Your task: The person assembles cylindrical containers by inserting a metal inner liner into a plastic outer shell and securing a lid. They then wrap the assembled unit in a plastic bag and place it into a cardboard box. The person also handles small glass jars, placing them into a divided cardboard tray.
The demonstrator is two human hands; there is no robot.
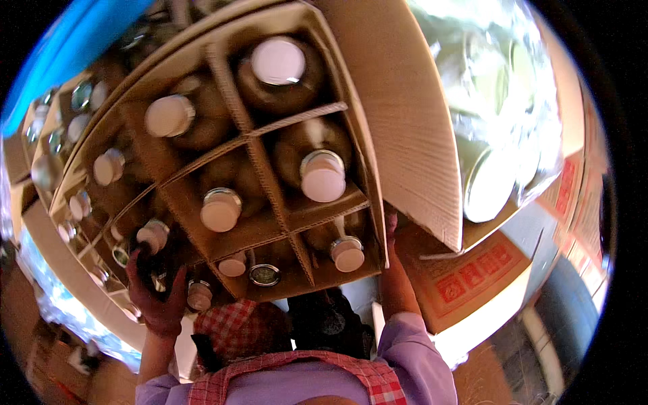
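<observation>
A cardboard box (405,101) with cardboard dividers fills the middle of the view, close in front of me. Glass bottles with white caps stand in its cells, such as one bottle (322,177) at the centre and another (277,61) at the top. My left hand (156,297) grips the box's lower left side, fingers curled over the rim beside a capped bottle (199,295). My right hand (393,260) presses on the box's lower right corner under its open flap. My forearms come up from purple sleeves.
A clear plastic-wrapped pack of jars (496,128) lies to the right on a printed carton (472,277). More divided boxes of jars (67,128) sit at the left. A red checked cloth (236,327) hangs below the box.
</observation>
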